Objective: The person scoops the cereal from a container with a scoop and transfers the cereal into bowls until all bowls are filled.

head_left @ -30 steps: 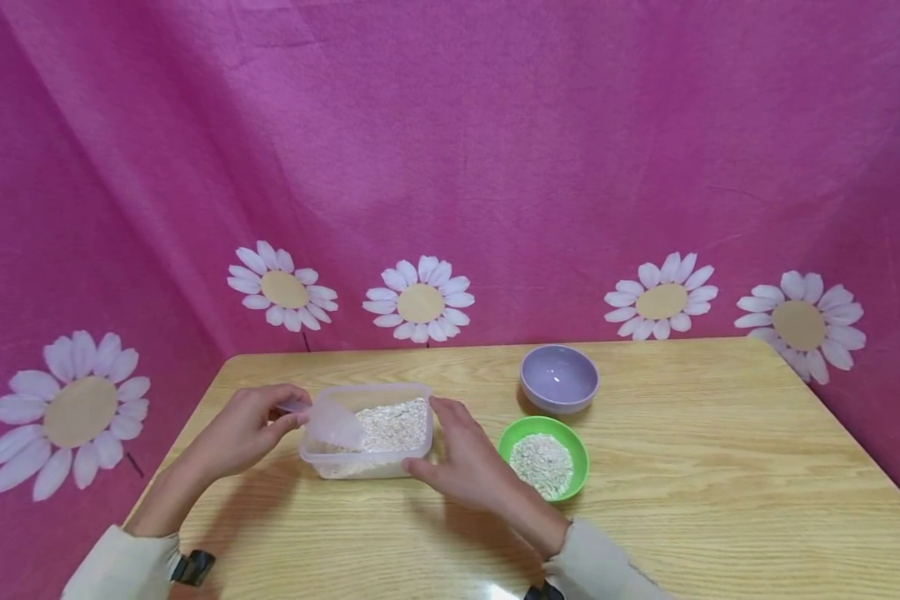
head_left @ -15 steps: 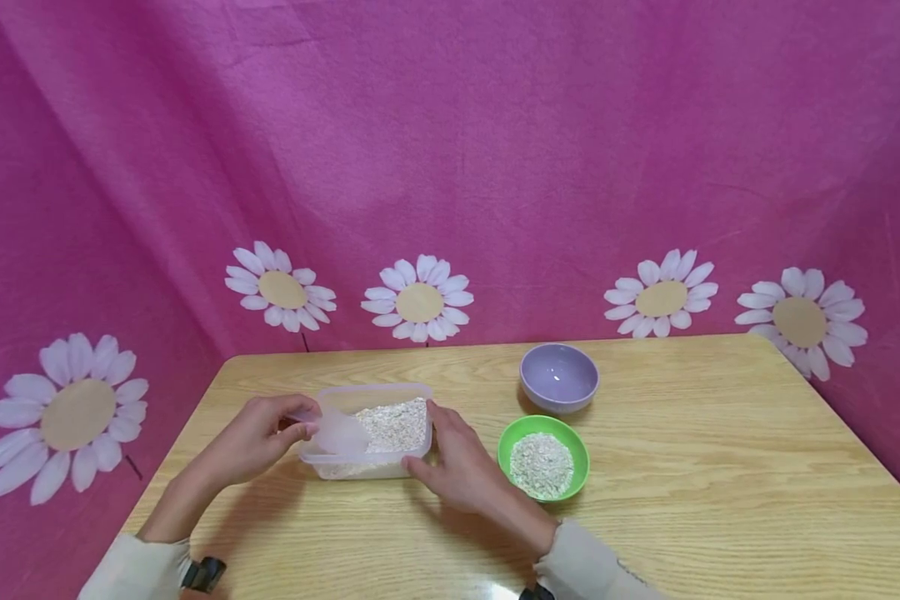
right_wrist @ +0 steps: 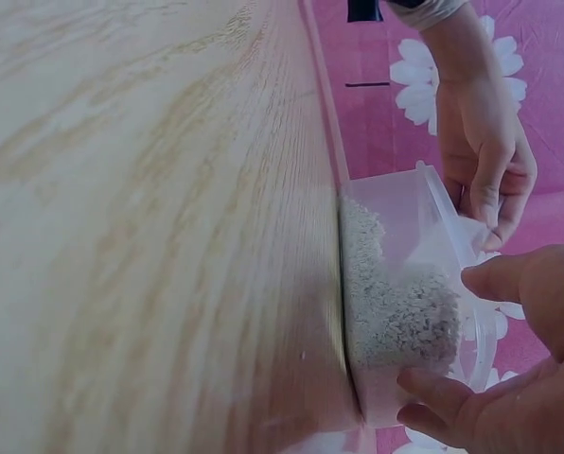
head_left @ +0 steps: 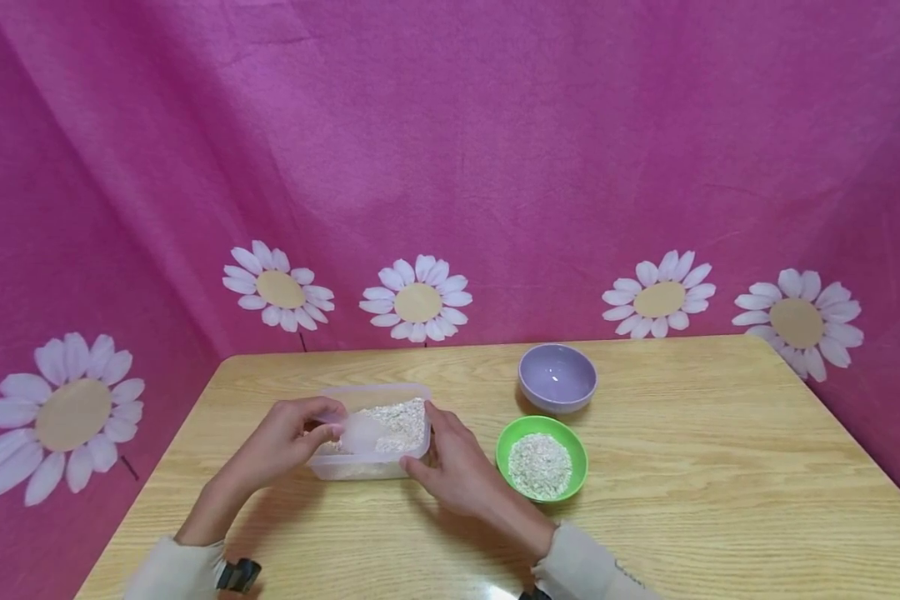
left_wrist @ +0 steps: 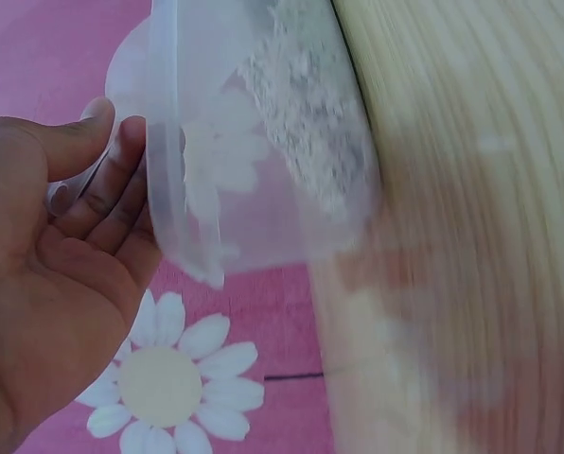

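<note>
My left hand (head_left: 288,437) pinches the handle of a clear plastic scoop (head_left: 361,434) between thumb and fingers. The scoop's bowl dips into pale rolled oats (head_left: 407,415) inside a translucent rectangular container (head_left: 360,472). In the left wrist view, the thumb and fingers of my left hand (left_wrist: 69,236) are close beside the container's rim. My right hand (head_left: 457,467) holds the container's right end, thumb at the near corner and fingers along the end wall. The right wrist view shows oats (right_wrist: 405,317) heaped toward my right hand (right_wrist: 523,355).
To the right of the container, a green bowl (head_left: 581,467) of oats stands on the wooden table (head_left: 705,467). Behind it is a purple bowl (head_left: 557,377) with nothing visible in it. A pink flowered cloth (head_left: 510,167) hangs behind the table.
My left hand has moved right with the scoop, pushing it deeper into the container and through the oats. My right hand stays at the container's right end; both bowls stay put.
</note>
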{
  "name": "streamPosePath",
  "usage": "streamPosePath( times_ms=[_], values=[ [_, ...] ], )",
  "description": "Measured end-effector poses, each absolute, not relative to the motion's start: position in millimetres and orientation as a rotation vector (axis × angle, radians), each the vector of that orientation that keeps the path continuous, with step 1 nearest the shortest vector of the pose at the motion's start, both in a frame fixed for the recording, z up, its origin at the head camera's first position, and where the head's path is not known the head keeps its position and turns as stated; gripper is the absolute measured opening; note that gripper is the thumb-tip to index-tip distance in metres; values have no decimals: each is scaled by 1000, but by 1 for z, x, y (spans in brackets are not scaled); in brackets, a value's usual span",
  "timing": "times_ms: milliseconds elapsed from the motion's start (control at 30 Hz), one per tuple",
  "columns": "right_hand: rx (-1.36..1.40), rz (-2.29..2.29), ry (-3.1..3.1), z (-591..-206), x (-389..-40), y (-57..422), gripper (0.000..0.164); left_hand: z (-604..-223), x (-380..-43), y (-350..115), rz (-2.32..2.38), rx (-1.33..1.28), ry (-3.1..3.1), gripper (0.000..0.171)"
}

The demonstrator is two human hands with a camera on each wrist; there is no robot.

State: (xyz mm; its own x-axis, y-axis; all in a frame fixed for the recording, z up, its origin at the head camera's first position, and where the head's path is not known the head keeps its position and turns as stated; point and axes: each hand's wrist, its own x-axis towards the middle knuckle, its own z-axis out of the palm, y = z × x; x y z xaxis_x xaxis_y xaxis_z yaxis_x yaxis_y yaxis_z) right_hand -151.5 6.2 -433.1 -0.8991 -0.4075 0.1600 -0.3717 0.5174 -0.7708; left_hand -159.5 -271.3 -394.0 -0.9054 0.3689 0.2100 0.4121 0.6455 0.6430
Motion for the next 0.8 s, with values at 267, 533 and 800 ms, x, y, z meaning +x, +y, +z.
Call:
streamPosePath(
  times_ms=[267,533,800],
  values=[
    [-682,-1364,2690,-434,-151,5,83,-409,-161,-252,-1234,-516,-2778,10],
    [-666,-1343,2699,-433,-152,5,84,-410,-159,-252,-1220,-488,-2800,9],
    [-671,-1367,2690,-430,-153,8,81,-406,-158,-261,-1217,-485,-2800,11]
  ],
)
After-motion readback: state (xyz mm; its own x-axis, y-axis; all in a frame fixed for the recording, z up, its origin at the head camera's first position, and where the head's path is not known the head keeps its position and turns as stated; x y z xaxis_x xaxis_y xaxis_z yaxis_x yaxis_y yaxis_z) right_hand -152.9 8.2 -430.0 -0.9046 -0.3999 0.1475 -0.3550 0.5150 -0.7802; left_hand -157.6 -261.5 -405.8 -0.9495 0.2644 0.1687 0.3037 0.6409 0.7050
